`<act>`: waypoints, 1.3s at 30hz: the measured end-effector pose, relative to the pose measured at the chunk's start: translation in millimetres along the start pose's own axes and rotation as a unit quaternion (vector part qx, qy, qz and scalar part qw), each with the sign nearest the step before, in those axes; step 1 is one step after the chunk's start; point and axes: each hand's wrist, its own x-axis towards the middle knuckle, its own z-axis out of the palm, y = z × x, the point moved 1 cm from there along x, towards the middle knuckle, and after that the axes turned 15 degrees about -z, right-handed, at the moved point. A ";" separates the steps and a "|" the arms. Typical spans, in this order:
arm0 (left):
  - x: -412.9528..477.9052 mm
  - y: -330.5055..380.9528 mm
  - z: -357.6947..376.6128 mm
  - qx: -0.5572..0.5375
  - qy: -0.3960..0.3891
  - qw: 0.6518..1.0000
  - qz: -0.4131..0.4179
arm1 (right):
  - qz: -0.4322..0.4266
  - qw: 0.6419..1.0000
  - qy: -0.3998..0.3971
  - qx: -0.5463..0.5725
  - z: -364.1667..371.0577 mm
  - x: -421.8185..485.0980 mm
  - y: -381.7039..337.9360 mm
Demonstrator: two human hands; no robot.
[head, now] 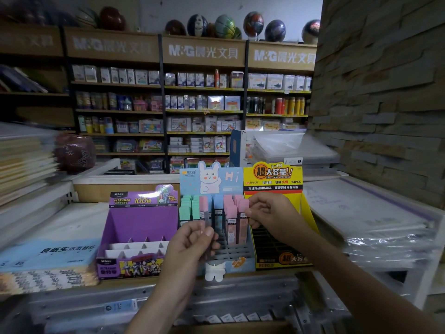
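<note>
Head view: left hand (190,242) pinches pink-capped clear plastic tube (204,209), fingers curled; right hand (271,213) pinches second pink-capped tube (242,221) in blue rabbit-print cardboard display box (212,180).

display boxes: three in a row, namely one purple box (142,220), one blue box (240,259) and one yellow box (305,208).

hands: two, the left hand (190,247) and the right hand (272,215).

cases held: two. the left hand gripped one pink-capped case (204,210). the right hand pinched one pink case (242,220).

cases standing in the blue box: one blue case (218,208). the green cases (189,208) and the pink row (230,208) were packed too tightly to count.

header signs (203,52): four.

balls (225,26) on the shelf top: at least nine. blur at the left end prevented an exact count.
</note>
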 end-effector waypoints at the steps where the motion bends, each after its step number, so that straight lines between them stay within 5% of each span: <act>1: 0.2 -0.3 -0.1 0.009 0.001 1.000 0.006 | 0.002 1.000 -0.006 -0.011 2.1 -0.6 0.9; 9: 4.8 0.5 -1.5 0.045 0.032 0.997 0.045 | -0.036 0.985 -0.043 -0.163 9.8 -1.4 3.0; 24: 18.1 -2.2 1.5 0.082 0.024 0.996 0.024 | -0.021 0.988 0.021 -0.153 -1.8 -24.5 10.4; 39: 21.1 9.3 16.0 0.201 0.065 0.973 0.095 | -0.003 0.973 0.014 -0.232 -16.1 -88.1 30.3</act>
